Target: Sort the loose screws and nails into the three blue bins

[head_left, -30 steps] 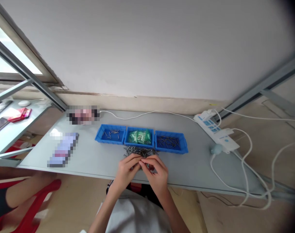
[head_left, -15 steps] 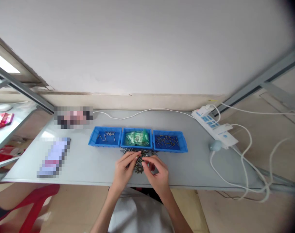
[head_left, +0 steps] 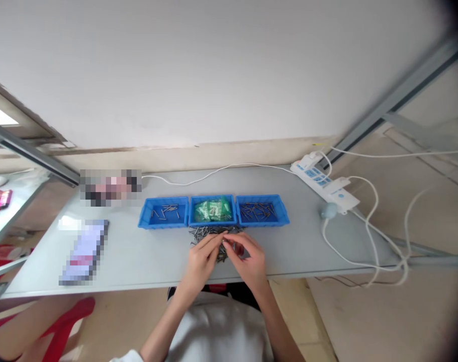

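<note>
A pile of dark metal screws (head_left: 203, 233) lies on the table, in front of the middle tray. Above it my left hand (head_left: 203, 257) is closed in a pinch, its fingertips meeting those of my right hand (head_left: 248, 255). The right thumb and forefinger are pinched too. Whatever sits between the fingertips is too small and covered to make out. Just behind are three blue trays in a row: the left tray (head_left: 144, 213) with several loose screws, the middle tray (head_left: 192, 213) with green-and-white packets (head_left: 212, 209), the right tray (head_left: 283, 213) with more dark screws.
A white power strip (head_left: 327, 183) with plugs and looping cables stands at the table's right. On the left lie a blurred-out phone-like object (head_left: 84, 251) and another blurred item (head_left: 111, 187). Another person's leg (head_left: 25, 322) and a red stool (head_left: 68, 322) show at lower left.
My hands have come together, so the fingertips now touch above the pile; before, a small gap lay between them. The view has tilted slightly. The trays have stayed put.
</note>
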Demonstrator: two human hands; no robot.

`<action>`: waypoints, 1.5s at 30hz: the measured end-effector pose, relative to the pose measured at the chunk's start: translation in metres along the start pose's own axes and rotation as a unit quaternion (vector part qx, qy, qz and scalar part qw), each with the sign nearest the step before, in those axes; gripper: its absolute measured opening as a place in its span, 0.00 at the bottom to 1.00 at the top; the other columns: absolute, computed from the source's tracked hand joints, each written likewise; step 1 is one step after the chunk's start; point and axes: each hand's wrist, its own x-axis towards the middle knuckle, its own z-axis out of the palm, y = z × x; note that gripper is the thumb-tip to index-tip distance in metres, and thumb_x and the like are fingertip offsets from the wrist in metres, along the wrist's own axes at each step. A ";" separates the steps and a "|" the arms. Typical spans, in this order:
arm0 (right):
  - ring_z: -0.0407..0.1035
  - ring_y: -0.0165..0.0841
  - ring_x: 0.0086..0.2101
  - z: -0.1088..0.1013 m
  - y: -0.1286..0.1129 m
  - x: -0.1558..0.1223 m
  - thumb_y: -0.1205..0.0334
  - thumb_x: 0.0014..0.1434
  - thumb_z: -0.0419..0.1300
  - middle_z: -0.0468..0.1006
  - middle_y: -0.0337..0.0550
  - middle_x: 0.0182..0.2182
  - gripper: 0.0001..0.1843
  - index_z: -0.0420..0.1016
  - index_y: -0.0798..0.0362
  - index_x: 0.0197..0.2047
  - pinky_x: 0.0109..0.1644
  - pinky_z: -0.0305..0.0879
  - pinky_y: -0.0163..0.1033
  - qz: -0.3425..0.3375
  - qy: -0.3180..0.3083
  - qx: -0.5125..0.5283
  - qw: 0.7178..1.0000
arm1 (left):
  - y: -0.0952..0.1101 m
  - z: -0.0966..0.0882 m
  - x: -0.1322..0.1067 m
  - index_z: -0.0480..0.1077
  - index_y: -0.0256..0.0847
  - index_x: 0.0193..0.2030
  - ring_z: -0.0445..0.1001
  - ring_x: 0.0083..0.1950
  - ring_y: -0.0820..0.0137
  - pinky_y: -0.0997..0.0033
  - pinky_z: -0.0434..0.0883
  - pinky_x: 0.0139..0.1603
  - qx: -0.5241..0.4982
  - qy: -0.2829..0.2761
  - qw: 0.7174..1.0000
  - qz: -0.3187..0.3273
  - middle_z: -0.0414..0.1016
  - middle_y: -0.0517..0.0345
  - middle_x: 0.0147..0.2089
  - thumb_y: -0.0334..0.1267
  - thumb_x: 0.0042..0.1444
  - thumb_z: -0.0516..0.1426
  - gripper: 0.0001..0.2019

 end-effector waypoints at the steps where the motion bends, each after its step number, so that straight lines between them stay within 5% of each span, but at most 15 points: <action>1: 0.66 0.29 0.26 0.000 0.000 0.000 0.65 0.69 0.63 0.78 0.39 0.32 0.08 0.82 0.48 0.50 0.32 0.69 0.36 0.000 -0.004 0.001 1.000 | 0.000 0.001 -0.001 0.77 0.42 0.61 0.84 0.52 0.66 0.69 0.79 0.56 0.005 0.003 1.000 -0.008 0.84 0.48 0.55 0.32 0.74 0.52 0.17; 8: 0.67 0.29 0.25 -0.001 -0.002 0.001 0.62 0.70 0.63 0.79 0.39 0.31 0.09 0.83 0.47 0.50 0.30 0.68 0.36 -0.001 -0.025 0.009 1.000 | 0.005 0.001 -0.003 0.78 0.42 0.46 0.77 0.27 0.74 0.77 0.77 0.33 0.020 0.056 0.993 -0.101 0.86 0.56 0.42 0.38 0.70 0.57 0.08; 24: 0.66 0.29 0.25 0.001 -0.009 0.004 0.61 0.69 0.63 0.77 0.38 0.29 0.05 0.82 0.49 0.44 0.29 0.68 0.36 -0.018 0.009 -0.009 1.000 | 0.009 -0.003 0.000 0.77 0.42 0.46 0.70 0.24 0.76 0.78 0.71 0.30 -0.026 0.037 0.994 -0.103 0.82 0.60 0.34 0.38 0.68 0.58 0.07; 29: 0.63 0.30 0.24 -0.027 -0.014 0.046 0.59 0.70 0.63 0.75 0.39 0.29 0.06 0.81 0.50 0.45 0.31 0.66 0.37 -0.023 0.129 -0.128 0.983 | 0.013 -0.006 0.002 0.78 0.42 0.49 0.68 0.23 0.75 0.76 0.68 0.28 -0.047 0.088 0.984 -0.148 0.80 0.60 0.30 0.42 0.70 0.58 0.10; 32: 0.61 0.30 0.24 -0.046 -0.009 0.057 0.59 0.71 0.62 0.75 0.39 0.30 0.08 0.82 0.50 0.48 0.34 0.65 0.39 -0.046 0.142 -0.246 0.958 | 0.013 -0.007 0.000 0.78 0.41 0.46 0.69 0.24 0.74 0.75 0.70 0.28 -0.070 0.126 0.975 -0.171 0.83 0.56 0.35 0.45 0.71 0.56 0.12; 35: 0.63 0.30 0.24 -0.052 -0.002 0.038 0.60 0.71 0.62 0.74 0.38 0.28 0.07 0.81 0.50 0.48 0.34 0.65 0.38 -0.058 0.103 -0.263 0.958 | 0.012 -0.008 -0.001 0.78 0.40 0.45 0.70 0.25 0.74 0.75 0.69 0.28 -0.086 0.152 0.968 -0.183 0.84 0.55 0.37 0.46 0.71 0.56 0.13; 39: 0.67 0.29 0.23 -0.041 0.007 -0.005 0.58 0.71 0.61 0.75 0.37 0.29 0.07 0.81 0.48 0.45 0.31 0.67 0.36 -0.041 -0.041 -0.220 0.974 | 0.013 -0.008 -0.002 0.77 0.40 0.45 0.72 0.26 0.73 0.76 0.69 0.28 -0.092 0.146 0.965 -0.196 0.82 0.57 0.32 0.48 0.71 0.57 0.14; 45: 0.73 0.33 0.27 -0.029 0.014 -0.019 0.57 0.72 0.61 0.76 0.39 0.31 0.08 0.79 0.48 0.42 0.31 0.68 0.37 -0.021 -0.071 -0.224 0.972 | 0.016 -0.008 0.000 0.77 0.40 0.45 0.73 0.26 0.72 0.75 0.67 0.30 -0.092 0.114 0.971 -0.189 0.81 0.58 0.29 0.48 0.72 0.55 0.15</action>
